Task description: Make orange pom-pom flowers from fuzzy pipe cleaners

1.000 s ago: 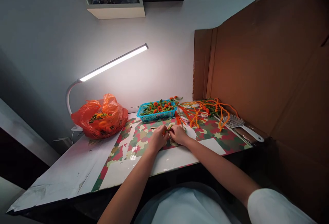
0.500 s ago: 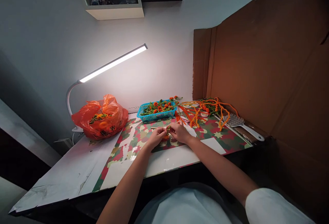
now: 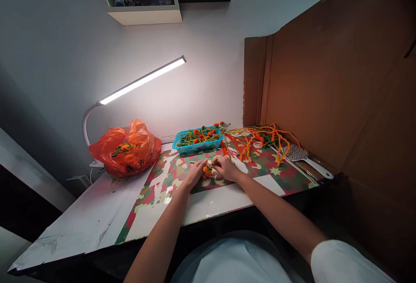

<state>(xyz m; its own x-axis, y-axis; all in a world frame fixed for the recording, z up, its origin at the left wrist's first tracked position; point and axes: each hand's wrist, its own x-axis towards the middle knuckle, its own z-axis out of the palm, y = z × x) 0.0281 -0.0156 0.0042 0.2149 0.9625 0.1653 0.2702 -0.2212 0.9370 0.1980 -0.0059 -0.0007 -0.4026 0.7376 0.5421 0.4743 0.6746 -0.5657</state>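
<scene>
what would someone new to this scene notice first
Probably the glowing white bar lamp, slanting across the wall at left. Next, the crinkled orange-red plastic bag below it, and the tall brown cardboard sheet at right. Front and centre, two bare hands hold a small orange-and-green piece.

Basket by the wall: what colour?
The basket is bright blue; it shows best in the head view.

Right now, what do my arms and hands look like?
Your left hand and right hand wear no gloves, and no watch shows. A plain, pale short sleeve shows on the right arm; the left arm shows none.
</scene>
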